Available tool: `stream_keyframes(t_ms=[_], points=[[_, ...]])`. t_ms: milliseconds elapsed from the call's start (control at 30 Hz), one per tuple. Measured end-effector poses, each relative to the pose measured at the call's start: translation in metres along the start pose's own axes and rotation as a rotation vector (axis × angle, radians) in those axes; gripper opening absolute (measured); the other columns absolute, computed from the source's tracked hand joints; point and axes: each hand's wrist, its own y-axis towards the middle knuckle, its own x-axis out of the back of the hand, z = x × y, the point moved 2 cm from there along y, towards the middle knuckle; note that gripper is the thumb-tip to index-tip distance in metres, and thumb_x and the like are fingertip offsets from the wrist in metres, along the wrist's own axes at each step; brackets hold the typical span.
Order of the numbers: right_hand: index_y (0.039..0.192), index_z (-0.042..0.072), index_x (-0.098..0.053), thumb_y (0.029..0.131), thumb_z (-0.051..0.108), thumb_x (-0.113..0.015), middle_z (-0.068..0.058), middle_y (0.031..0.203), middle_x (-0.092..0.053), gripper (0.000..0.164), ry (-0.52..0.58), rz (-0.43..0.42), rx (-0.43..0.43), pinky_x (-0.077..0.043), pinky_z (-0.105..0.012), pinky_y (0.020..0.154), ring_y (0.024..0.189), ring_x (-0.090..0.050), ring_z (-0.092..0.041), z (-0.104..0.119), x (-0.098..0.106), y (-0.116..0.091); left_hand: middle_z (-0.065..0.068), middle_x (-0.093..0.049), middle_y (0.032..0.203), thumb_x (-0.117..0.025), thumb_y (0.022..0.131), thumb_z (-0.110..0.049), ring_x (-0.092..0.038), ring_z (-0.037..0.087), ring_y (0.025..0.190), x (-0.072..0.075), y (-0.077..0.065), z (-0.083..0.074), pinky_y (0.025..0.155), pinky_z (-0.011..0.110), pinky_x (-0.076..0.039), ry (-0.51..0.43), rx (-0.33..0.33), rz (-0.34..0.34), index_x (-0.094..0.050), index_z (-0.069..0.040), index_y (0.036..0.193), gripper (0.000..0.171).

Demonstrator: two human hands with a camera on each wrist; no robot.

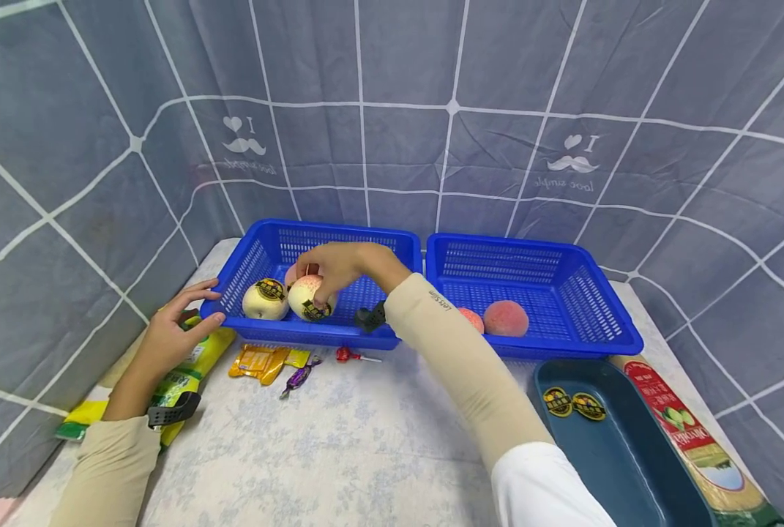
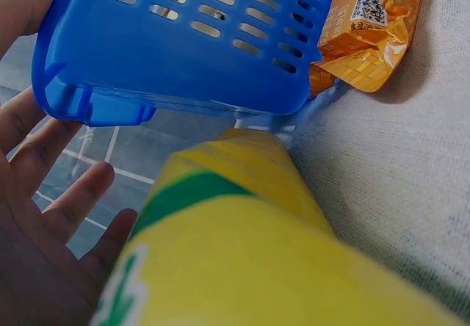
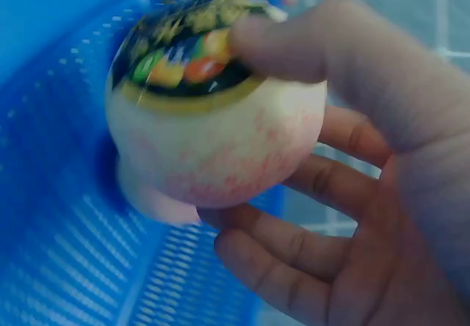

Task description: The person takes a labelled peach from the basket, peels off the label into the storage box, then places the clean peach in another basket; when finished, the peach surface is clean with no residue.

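Right grip clamped on one stickered peach, inside leftmost blue basket, beside second pale fruit, my left grip with fingers apart, touching that basket's rim.

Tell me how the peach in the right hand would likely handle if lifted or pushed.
The peach looks round, so it would probably roll if pushed. The right hand's thumb overlaps its printed sticker, where grip may be slicker. Its pale, blushed skin suggests it could bruise.
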Motion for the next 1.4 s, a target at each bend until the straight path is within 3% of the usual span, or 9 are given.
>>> stream_keyframes(t_ms=[167,300,500,667,867,1067,1267,1400], points=[[0.126,0.012,-0.057,0.083,0.020,-0.080,-0.003,0.121,-0.060,0.050,0.034,-0.104,0.059,-0.049,-0.027,0.089,0.108,-0.056,-0.019,0.004,0.014,-0.050,0.012,-0.050,0.149,-0.072,0.094,-0.007,-0.042,-0.007,0.126,-0.001,0.000,-0.002,0.087,0.009,-0.039,-0.004,0.007,0.001,-0.063,-0.001,0.124,0.032],[0.123,0.009,-0.051,0.082,0.017,-0.081,-0.006,0.120,-0.058,0.052,0.110,-0.155,0.107,-0.052,-0.033,0.087,0.102,-0.059,-0.022,0.003,0.009,-0.104,0.011,-0.050,0.149,-0.071,0.095,-0.008,-0.042,-0.007,0.126,-0.001,-0.001,-0.002,0.087,0.009,-0.039,0.002,0.010,0.000,-0.063,-0.001,0.125,0.032],[0.120,0.013,-0.051,0.081,0.013,-0.080,0.000,0.115,-0.060,0.048,0.163,-0.134,0.106,-0.056,-0.042,0.082,0.094,-0.063,-0.018,-0.009,-0.030,-0.183,0.007,-0.049,0.150,-0.071,0.095,-0.012,-0.041,-0.009,0.125,0.000,-0.003,-0.002,0.087,0.008,-0.038,0.018,0.033,0.004,-0.063,-0.003,0.126,0.033],[0.119,0.016,-0.053,0.080,0.014,-0.079,0.004,0.110,-0.061,0.046,0.192,-0.036,0.046,-0.056,-0.039,0.078,0.094,-0.062,-0.015,-0.023,-0.077,-0.223,0.006,-0.049,0.151,-0.071,0.096,-0.014,-0.040,-0.011,0.123,-0.001,-0.002,-0.003,0.087,0.007,-0.038,0.023,0.025,0.010,-0.063,-0.002,0.127,0.034],[0.111,0.020,-0.054,0.076,0.015,-0.080,0.010,0.098,-0.061,0.044,0.195,0.050,-0.065,-0.054,-0.027,0.076,0.090,-0.060,-0.013,-0.038,-0.117,-0.238,0.005,-0.049,0.152,-0.071,0.096,-0.012,-0.041,-0.012,0.122,-0.001,-0.001,-0.001,0.085,0.005,-0.038,0.018,0.011,0.007,-0.062,-0.001,0.128,0.035],[0.113,0.016,-0.057,0.075,0.011,-0.078,0.009,0.094,-0.060,0.044,0.142,0.072,-0.057,-0.051,-0.023,0.076,0.085,-0.057,-0.009,-0.042,-0.130,-0.230,0.006,-0.050,0.150,-0.072,0.095,-0.010,-0.042,-0.011,0.121,0.000,-0.001,0.001,0.085,0.004,-0.038,0.008,0.032,0.007,-0.063,-0.001,0.126,0.034],[0.127,0.007,-0.056,0.087,0.016,-0.080,-0.001,0.120,-0.063,0.048,0.143,-0.019,-0.043,-0.053,-0.028,0.087,0.108,-0.061,-0.013,-0.037,-0.128,-0.226,0.005,-0.050,0.149,-0.072,0.095,-0.010,-0.043,-0.010,0.121,-0.001,0.000,0.001,0.085,0.004,-0.039,0.001,0.036,0.000,-0.063,-0.001,0.126,0.034],[0.105,0.012,-0.062,0.090,0.025,-0.080,0.005,0.099,-0.062,0.027,0.070,-0.113,-0.029,-0.052,-0.025,0.078,0.093,-0.062,-0.015,-0.035,-0.126,-0.226,0.005,-0.052,0.148,-0.073,0.094,-0.009,-0.043,-0.009,0.124,0.001,-0.001,0.000,0.088,0.005,-0.038,0.000,0.030,-0.012,-0.064,-0.001,0.124,0.032]])
